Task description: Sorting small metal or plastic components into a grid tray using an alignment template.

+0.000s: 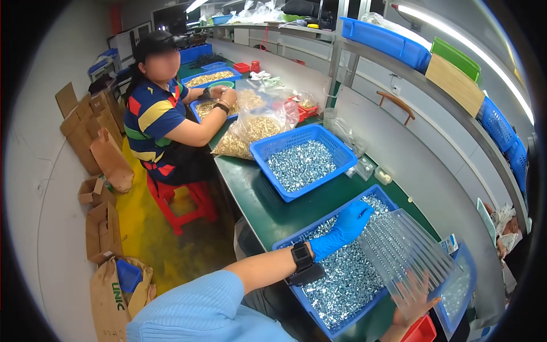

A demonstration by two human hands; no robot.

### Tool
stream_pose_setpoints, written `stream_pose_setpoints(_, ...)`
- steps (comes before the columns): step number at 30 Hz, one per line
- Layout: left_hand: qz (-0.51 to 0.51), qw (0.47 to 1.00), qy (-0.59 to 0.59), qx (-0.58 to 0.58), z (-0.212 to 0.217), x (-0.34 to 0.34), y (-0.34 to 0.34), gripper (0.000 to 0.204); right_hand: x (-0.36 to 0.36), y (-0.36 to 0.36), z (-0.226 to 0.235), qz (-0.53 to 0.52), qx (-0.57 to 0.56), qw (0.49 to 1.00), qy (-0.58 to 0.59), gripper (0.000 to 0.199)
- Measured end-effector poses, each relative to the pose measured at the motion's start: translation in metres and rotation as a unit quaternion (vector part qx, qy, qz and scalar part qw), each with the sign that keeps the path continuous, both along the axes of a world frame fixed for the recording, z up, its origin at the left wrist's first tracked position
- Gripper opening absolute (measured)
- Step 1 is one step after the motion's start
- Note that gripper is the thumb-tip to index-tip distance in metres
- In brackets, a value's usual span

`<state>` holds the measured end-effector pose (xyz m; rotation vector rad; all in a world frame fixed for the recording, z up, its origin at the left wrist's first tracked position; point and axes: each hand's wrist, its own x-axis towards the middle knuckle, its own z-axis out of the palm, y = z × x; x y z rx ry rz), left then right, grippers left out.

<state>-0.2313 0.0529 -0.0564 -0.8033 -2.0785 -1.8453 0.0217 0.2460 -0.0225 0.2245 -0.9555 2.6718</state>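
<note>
My left hand (346,223), in a blue glove, is over a blue basket (312,312) filled with small silvery metal parts (345,279). Its fingers are bent together beside the upper edge of a clear plastic grooved tray (399,245); whatever they pinch is hidden. Rows of small parts sit in the tray's grooves. My bare right hand (415,293) supports the tray's lower end, its fingers showing through the plastic. The tray slants over the basket's right side.
Another blue basket (347,149) of silvery parts stands farther along the green table (250,196). Beyond it lie bags of gold-coloured parts (236,142). A co-worker (165,108) sits at the left on a red stool (199,208). A red bin (420,330) is near my right hand.
</note>
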Motion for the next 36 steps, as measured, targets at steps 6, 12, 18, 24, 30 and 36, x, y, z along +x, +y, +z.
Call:
stream_pose_setpoints(6,0.047,0.998,-0.038,0.028,-0.007,-0.025,-0.006,0.018,-0.008,-0.024,0.022,-0.114,0.159,0.978,-0.076,0.091)
stream_pose_setpoints(12,-0.025,0.994,-0.091,-0.053,-0.006,-0.029,-0.008,0.027,0.001,-0.035,0.032,-0.202,0.206,0.951,-0.108,0.078)
stream_pose_setpoints(18,-0.107,0.975,-0.008,-0.197,-0.012,-0.032,-0.023,0.038,0.028,-0.021,0.049,-0.228,0.185,0.950,-0.104,0.069)
stream_pose_setpoints(24,-0.057,0.875,0.277,-0.393,-0.023,-0.016,-0.014,0.056,0.061,-0.009,0.065,-0.221,0.115,0.964,-0.093,0.068)
stream_pose_setpoints(30,-0.115,0.826,0.297,-0.466,-0.009,-0.018,0.008,0.058,0.066,-0.002,0.061,-0.143,0.106,0.978,-0.108,0.066)
stream_pose_setpoints(36,-0.207,0.853,0.177,-0.446,-0.001,-0.019,0.009,0.047,0.064,0.004,0.057,-0.107,0.086,0.987,-0.079,0.066)
